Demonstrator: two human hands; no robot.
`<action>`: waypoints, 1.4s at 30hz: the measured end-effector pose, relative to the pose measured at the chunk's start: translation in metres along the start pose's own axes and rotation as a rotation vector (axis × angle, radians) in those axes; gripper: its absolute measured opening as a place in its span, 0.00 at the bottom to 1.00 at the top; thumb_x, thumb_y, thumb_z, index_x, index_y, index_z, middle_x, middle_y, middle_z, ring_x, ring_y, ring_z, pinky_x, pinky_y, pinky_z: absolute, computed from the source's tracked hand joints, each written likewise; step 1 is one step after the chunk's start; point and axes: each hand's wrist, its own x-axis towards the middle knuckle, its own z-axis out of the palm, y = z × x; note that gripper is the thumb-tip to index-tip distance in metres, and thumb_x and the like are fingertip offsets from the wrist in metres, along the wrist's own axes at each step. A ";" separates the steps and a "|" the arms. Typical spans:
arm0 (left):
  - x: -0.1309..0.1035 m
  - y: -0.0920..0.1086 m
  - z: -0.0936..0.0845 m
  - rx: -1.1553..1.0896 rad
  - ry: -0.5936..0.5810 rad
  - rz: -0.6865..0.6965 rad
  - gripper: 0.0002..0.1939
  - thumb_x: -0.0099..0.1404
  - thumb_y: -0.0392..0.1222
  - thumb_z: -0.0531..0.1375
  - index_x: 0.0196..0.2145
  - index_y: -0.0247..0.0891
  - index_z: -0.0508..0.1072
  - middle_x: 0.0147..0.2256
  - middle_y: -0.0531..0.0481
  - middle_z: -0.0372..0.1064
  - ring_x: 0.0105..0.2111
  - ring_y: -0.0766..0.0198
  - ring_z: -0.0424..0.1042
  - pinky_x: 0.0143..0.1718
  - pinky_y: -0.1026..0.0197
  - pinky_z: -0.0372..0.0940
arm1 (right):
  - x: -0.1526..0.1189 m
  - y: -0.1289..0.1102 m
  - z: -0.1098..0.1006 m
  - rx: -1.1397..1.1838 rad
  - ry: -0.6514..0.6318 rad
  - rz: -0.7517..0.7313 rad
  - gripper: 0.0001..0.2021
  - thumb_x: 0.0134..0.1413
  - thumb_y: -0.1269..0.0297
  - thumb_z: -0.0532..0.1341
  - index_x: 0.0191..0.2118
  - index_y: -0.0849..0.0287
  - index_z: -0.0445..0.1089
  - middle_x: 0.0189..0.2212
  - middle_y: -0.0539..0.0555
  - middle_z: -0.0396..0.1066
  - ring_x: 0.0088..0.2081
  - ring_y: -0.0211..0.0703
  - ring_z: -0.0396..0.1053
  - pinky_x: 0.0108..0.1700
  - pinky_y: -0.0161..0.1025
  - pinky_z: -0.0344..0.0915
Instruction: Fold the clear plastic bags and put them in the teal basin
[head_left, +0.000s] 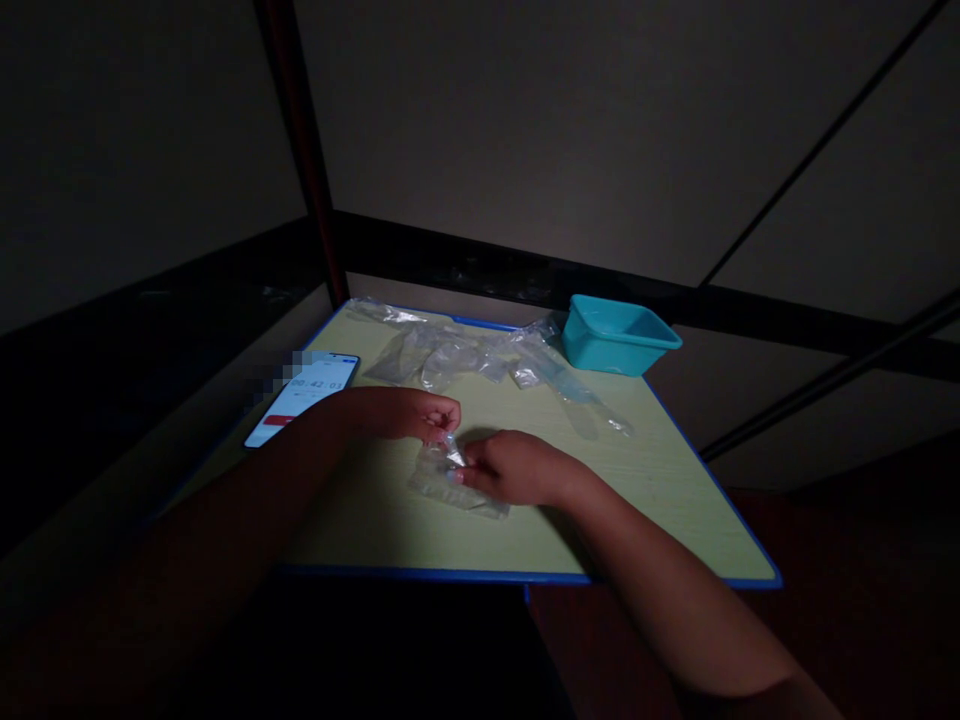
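Note:
A small clear plastic bag [461, 493] lies near the middle of the table, between my two hands. My left hand [420, 413] has its fingers closed at the upper edge of the bag. From the right, my right hand [510, 467] pinches the bag between thumb and fingers, close to the left fingertips. The bag's lower part spreads out toward the table's front edge. Beyond my hands lies a loose row of crumpled clear plastic bags [457, 358], some overlapping one another.
A turquoise plastic basket [611, 353] stands at the back right corner of the pale table [660, 500], which has a blue rim. On the left lies a phone [311, 395] with a lit timer screen, partly behind my left forearm. Dark panels rise behind the table.

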 end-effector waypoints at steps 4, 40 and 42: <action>0.000 0.001 0.000 -0.007 -0.009 0.016 0.07 0.60 0.42 0.56 0.32 0.37 0.61 0.27 0.56 0.57 0.27 0.69 0.56 0.29 0.67 0.53 | 0.001 -0.002 0.001 -0.049 -0.001 0.006 0.20 0.59 0.53 0.49 0.30 0.61 0.72 0.24 0.54 0.69 0.22 0.35 0.58 0.25 0.35 0.46; 0.008 -0.005 0.004 0.091 0.189 -0.136 0.20 0.55 0.57 0.59 0.21 0.36 0.64 0.20 0.52 0.68 0.25 0.65 0.68 0.28 0.65 0.58 | 0.002 -0.009 -0.001 -0.208 -0.057 0.071 0.17 0.59 0.60 0.48 0.38 0.63 0.71 0.34 0.60 0.74 0.33 0.44 0.71 0.29 0.36 0.56; 0.009 -0.008 0.005 0.043 0.173 -0.091 0.17 0.54 0.54 0.60 0.23 0.37 0.62 0.21 0.54 0.69 0.25 0.66 0.68 0.27 0.66 0.57 | 0.002 -0.010 -0.001 -0.224 -0.049 0.073 0.16 0.58 0.60 0.49 0.38 0.63 0.70 0.35 0.61 0.73 0.34 0.45 0.71 0.30 0.36 0.56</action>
